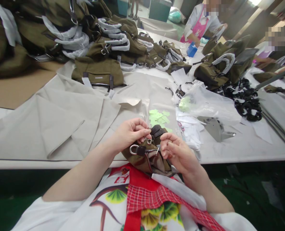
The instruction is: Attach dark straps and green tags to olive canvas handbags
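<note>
An olive-brown bag (139,162) with a partly open zipper (147,157) lies at the table's front edge, against my apron. My left hand (133,131) is closed in a pinch over the bag's top, just above a small metal clasp (149,141); whatever sits between its fingertips is too small to make out. A metal D-ring (133,149) on a dark tab shows below that hand. On the other side, my right hand (175,149) has its fingers curled together beside the zipper's end, their contents hidden. Dark straps (158,131) stick up between both hands.
Pale green paper pieces (159,117) lie just beyond the bag. To their right are white tags (192,130), a clear plastic bag (210,101) and a heap of black straps (245,99). More olive bags (99,70) line the back. A co-worker (201,24) stands across the table.
</note>
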